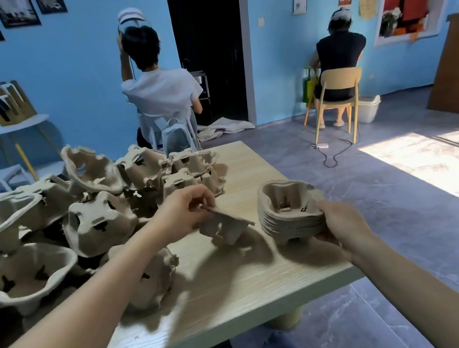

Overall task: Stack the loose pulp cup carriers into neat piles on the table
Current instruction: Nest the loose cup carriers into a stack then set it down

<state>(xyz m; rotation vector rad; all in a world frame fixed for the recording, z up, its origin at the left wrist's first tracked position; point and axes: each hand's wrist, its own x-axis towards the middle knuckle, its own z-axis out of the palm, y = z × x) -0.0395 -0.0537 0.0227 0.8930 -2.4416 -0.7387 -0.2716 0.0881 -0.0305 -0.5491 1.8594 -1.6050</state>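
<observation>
While the right hand (341,223) curls around the near side of a nested stack (290,214) at the table (242,288) edge, the left hand (183,213) pinches one loose carrier (224,226) by its rim, tilted, just left of that stack. Judging by this, another carrier is being added; next it must be levelled and nested on top. Many unsorted carriers (55,217) crowd the table's left side.
</observation>
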